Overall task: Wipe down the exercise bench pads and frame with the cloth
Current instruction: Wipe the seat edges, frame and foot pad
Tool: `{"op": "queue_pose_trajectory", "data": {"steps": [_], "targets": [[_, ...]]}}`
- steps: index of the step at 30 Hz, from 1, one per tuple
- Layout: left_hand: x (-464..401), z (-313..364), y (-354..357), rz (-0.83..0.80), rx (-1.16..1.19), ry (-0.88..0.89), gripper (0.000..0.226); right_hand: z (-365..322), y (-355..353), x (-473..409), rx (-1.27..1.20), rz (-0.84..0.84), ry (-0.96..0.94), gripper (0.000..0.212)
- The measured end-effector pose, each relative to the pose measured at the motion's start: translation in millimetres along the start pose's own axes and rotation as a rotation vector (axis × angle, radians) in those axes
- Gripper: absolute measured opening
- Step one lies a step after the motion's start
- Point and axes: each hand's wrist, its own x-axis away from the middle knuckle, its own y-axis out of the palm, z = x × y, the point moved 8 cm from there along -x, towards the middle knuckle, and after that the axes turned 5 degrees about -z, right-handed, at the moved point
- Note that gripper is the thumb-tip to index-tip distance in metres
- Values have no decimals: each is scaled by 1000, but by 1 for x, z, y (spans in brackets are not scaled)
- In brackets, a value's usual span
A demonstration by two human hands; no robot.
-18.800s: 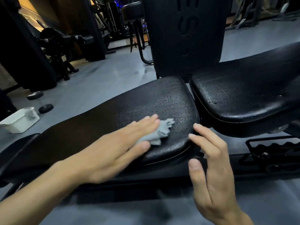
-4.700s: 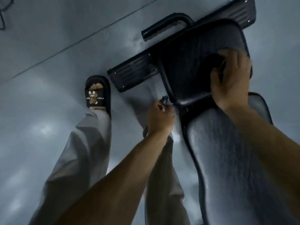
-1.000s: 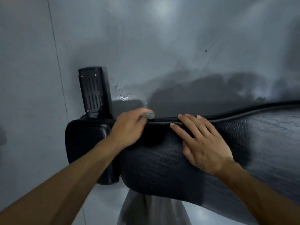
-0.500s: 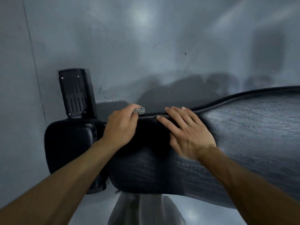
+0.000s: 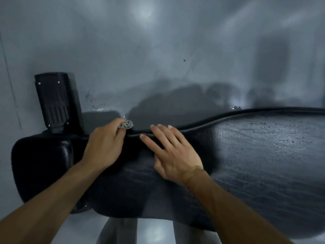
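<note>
I look straight down on the black exercise bench. Its long back pad (image 5: 255, 152) runs to the right and the smaller seat pad (image 5: 42, 166) sits at the left. My left hand (image 5: 103, 147) grips a bunched grey cloth (image 5: 127, 124) and holds it against the far edge of the back pad, near the gap between the pads. My right hand (image 5: 173, 152) lies flat on the back pad beside it, fingers straight and reaching to the piped far edge.
A black frame foot plate (image 5: 57, 103) with screws sticks out on the grey floor (image 5: 158, 59) beyond the seat pad. My light trouser legs (image 5: 119, 231) show below the bench's near edge. Wet patches glint on the floor by the bench.
Over the last second the view has shifted a little and both hands have stayed at the far edge of the back pad, the cloth moving only slightly along it.
</note>
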Motion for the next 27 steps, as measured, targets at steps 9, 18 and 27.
{"op": "queue_pose_trajectory", "data": {"steps": [9, 18, 27], "targets": [[-1, 32, 10, -72, -75, 19, 23, 1, 3, 4, -60, 19, -86, 68], [10, 97, 33, -71, -59, -25, 27, 46, -37, 48, -587, 168, -26, 44], [13, 188, 67, 58, -98, -52, 24, 288, -67, 232, -442, 523, 586, 35]]}}
